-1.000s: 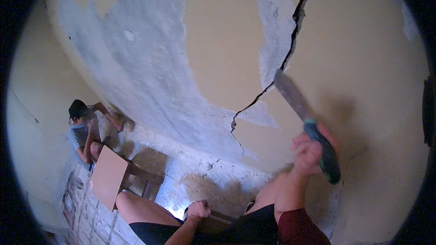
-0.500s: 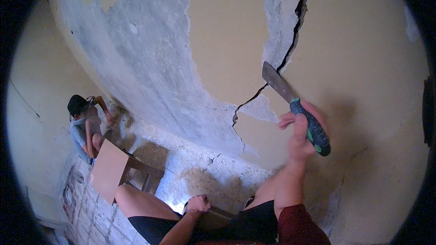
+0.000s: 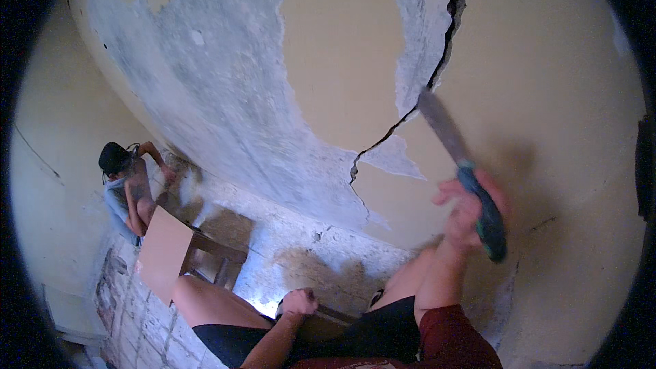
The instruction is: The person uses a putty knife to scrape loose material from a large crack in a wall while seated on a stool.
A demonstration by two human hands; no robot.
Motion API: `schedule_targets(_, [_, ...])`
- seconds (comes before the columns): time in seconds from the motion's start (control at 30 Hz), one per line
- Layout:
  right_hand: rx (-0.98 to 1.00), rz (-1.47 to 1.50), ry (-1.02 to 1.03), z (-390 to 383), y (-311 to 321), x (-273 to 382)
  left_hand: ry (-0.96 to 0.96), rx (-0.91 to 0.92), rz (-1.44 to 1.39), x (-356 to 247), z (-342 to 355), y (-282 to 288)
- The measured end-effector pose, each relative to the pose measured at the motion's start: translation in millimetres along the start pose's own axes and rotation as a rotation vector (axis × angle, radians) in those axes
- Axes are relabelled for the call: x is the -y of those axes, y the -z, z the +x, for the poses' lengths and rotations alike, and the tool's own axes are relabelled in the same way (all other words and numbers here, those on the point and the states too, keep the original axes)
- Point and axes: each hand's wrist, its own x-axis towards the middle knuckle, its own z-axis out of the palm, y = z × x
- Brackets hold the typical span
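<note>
In my right hand (image 3: 468,213) is a scraper (image 3: 443,125) with a worn grey metal blade and a thick dark blue and green handle. Motion smears the hand and handle a little. The blade's tip is at the right side of a jagged dark crack (image 3: 447,44) in the wall; whether it touches cannot be told. My left hand (image 3: 298,302) rests low between my thighs, its fingers closed. A dark narrow bar (image 3: 336,315) extends from beside that hand, but whether the hand grips it is unclear.
Yellowish paint is stripped from a large grey-white patch (image 3: 225,89) of the wall. A wooden stool or chair (image 3: 217,247) with a pinkish board (image 3: 164,253) stands at left. Beyond it another person (image 3: 126,191) in a dark cap crouches by the wall. Debris (image 3: 307,266) covers the floor.
My right hand has moved right and slightly down with the scraper. The blade tip, which crossed the crack before, has shifted to its right side. My left hand is almost unchanged.
</note>
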Motion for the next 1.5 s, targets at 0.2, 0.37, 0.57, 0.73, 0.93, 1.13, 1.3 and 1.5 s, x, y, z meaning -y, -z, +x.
schedule_targets(0.2, [0.03, -0.027, -0.019, -2, 7, 2, 0.054, 0.015, -0.021, 3, 1, -5])
schedule_targets(0.37, [0.125, -0.096, -0.067, 6, 5, -5, 0.034, 0.056, -0.051, 1, 3, -7])
schedule_targets(0.57, [0.006, 0.089, -0.046, 6, 15, 0, 0.05, 0.066, -0.041, 1, 1, 2])
schedule_targets(0.73, [0.354, -0.375, 0.028, 11, 1, 0, 0.06, 0.053, -0.07, 1, -1, 2])
schedule_targets(0.93, [0.105, -0.355, -0.002, 7, 2, 2, 0.038, 0.03, -0.04, 4, 0, 0])
schedule_targets(1.13, [-0.119, 0.056, -0.059, -1, 22, 13, 0.063, 0.009, -0.042, 0, -5, 7])
schedule_targets(1.3, [0.322, -0.36, -0.073, 13, 3, -25, 0.023, -0.011, -0.059, -2, -4, 11])
schedule_targets(1.5, [0.195, -0.25, 0.033, 5, 20, -10, 0.051, 0.006, -0.074, 3, 0, 3])
